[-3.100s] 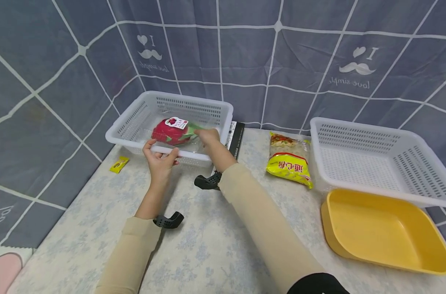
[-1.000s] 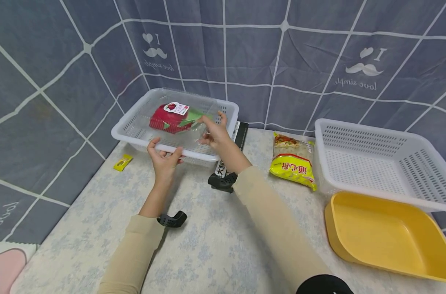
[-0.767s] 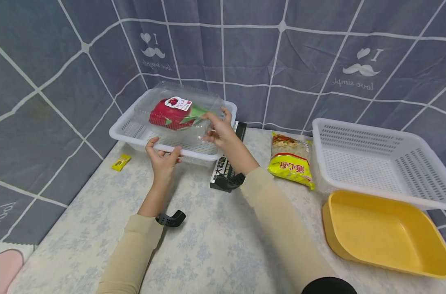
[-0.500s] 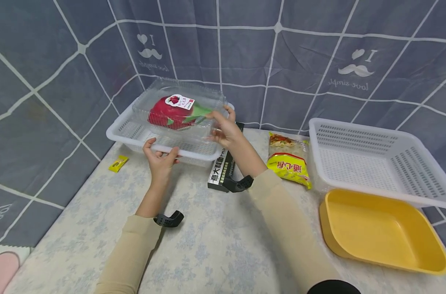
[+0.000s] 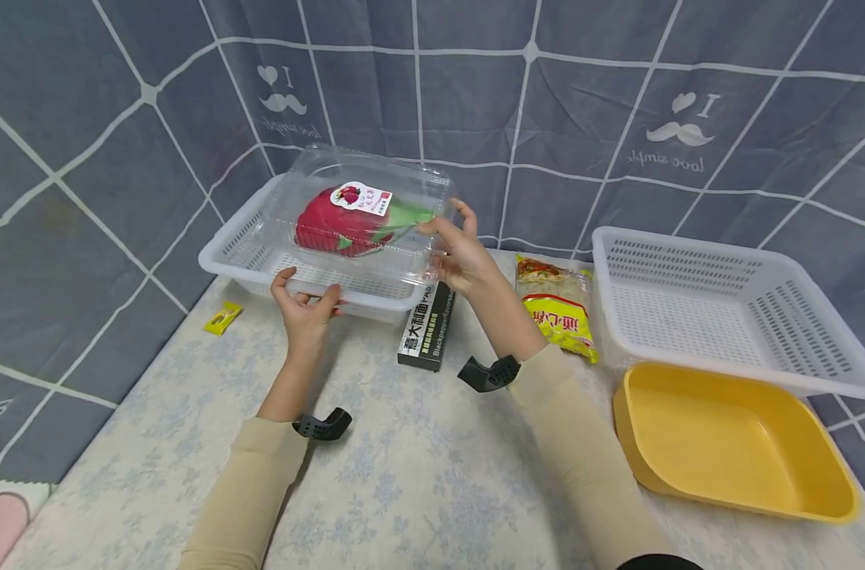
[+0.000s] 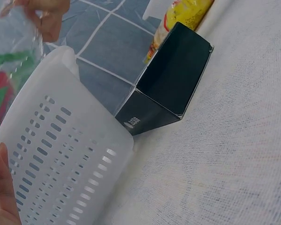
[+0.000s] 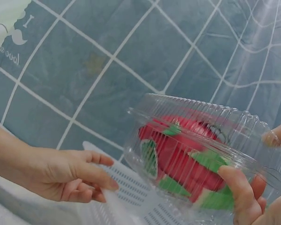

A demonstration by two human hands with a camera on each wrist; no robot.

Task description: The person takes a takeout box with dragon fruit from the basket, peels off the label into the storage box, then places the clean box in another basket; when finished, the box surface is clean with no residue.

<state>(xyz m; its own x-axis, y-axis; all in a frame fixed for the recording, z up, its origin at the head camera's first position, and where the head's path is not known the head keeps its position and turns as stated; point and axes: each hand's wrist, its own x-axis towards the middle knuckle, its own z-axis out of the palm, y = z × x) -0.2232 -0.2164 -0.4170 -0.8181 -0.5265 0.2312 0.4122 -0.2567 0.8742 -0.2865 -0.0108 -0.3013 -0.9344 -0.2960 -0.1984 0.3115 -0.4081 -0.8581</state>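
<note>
A clear plastic clamshell box (image 5: 418, 186) with a red and green dragon fruit (image 5: 332, 222) inside hangs over the white slotted basket (image 5: 221, 257) at the back left. My right hand (image 5: 468, 253) grips the box by its right end; the right wrist view shows the fingers (image 7: 239, 187) and thumb on its edge, the box raised over the basket. A white label (image 5: 361, 198) sits on its lid. My left hand (image 5: 304, 317) pinches the basket's front rim, thumb and fingers on either side. In the left wrist view the left fingers (image 6: 2, 187) show at the basket wall.
A black pasta box (image 5: 426, 328) lies right of the basket, partly under its corner. Further right are a yellow noodle bag (image 5: 560, 317), another white basket (image 5: 610, 317) and a yellow bin (image 5: 731, 443). A small yellow packet (image 5: 223, 318) lies at the left by the curtain wall.
My right hand has lifted the clamshell box with the dragon fruit up out of the basket and moved it slightly right. The left hand stays on the rim. More of the black box shows.
</note>
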